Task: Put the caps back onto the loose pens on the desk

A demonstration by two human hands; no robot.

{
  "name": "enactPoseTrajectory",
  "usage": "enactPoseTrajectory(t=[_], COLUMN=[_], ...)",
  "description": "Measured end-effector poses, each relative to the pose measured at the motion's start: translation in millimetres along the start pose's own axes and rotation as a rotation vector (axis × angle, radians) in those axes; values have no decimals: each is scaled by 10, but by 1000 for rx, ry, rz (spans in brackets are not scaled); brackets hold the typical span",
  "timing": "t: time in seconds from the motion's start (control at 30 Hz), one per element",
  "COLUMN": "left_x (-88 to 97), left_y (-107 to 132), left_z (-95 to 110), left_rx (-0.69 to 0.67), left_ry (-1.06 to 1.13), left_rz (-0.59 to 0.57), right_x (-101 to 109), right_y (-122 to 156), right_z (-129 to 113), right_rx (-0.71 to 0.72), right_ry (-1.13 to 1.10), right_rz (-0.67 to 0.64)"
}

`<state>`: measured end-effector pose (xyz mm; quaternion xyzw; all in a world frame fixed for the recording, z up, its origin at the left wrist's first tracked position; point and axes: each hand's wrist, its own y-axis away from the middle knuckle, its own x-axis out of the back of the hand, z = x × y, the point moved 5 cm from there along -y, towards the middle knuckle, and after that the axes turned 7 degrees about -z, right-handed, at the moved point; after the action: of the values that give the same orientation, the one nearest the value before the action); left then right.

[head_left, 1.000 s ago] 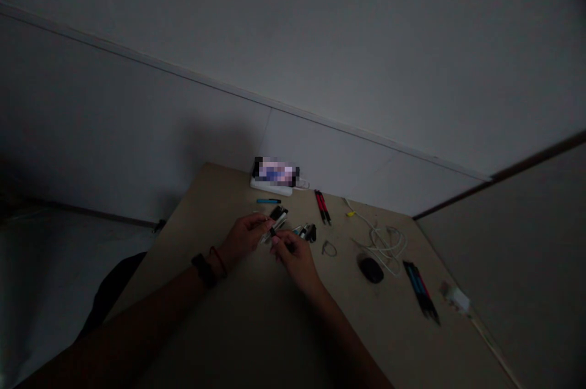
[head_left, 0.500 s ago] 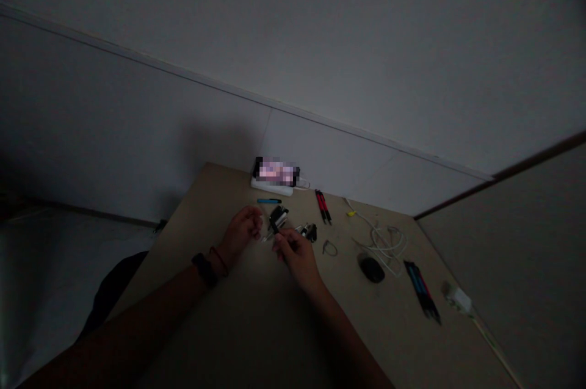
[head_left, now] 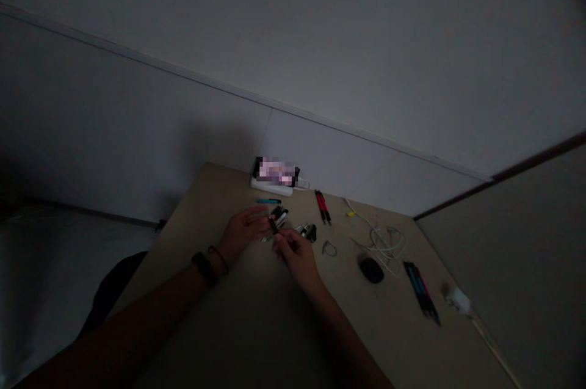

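Toward the far edge of the beige wooden desk [head_left: 403, 340], we are holding a slim black pen-like piece [head_left: 273, 226] just above the desktop, between both hands. Our left hand [head_left: 242, 231] is curling its fingers in and pinching the far end of that piece; a black wristband [head_left: 204, 268] is sitting on its wrist. Our right hand [head_left: 295, 253] is closing thumb and fingertips on the near end.

Lying about the hands:
- a cluster of black and white pen parts [head_left: 281, 214], just beyond the fingertips
- more small black and pale parts [head_left: 307, 231], just right of the held piece
- a short blue pen [head_left: 268, 201], nearer the far edge
- a flat white box [head_left: 271, 185] at the far edge, carrying a blurred item
- two red and black pens [head_left: 322, 206], side by side
- a small wire loop [head_left: 328, 248], beside our right hand
- a coiled white cable [head_left: 383, 240], toward the right edge
- a black oval mouse [head_left: 370, 270], touching the cable's coils
- a bundle of dark blue and red pens [head_left: 421, 289], near the right edge
- a white plug [head_left: 458, 299], at the right edge
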<state>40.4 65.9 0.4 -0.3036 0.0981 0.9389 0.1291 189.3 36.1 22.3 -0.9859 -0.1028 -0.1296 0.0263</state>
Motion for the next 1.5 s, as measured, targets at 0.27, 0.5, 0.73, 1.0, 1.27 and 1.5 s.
enactPoseTrajectory(t=[0.27,0.5,0.73,1.0,1.27,1.5], left_x=[25,14,-1,13,64,85], left_y=[1,14,-5,-34,-50,-70], left_z=[32,42,32,2,-40,-67], left_rx=[-2,-25,-34,-77,-49,-27], left_ry=[146,153,6,-83,-75,-88], left_rz=[52,15,-6,-59,4,4], right_x=[-68,-86,-85,-67,-42,-26], right_y=[24,36,37,13,28,33], right_z=[56,59,51,85,50,14], right_rx=[-55,-81,-96,-74,-39,-3], right_ry=[7,19,13,55,35,68], right_rz=[-48,-74,-73,-61,-1,22])
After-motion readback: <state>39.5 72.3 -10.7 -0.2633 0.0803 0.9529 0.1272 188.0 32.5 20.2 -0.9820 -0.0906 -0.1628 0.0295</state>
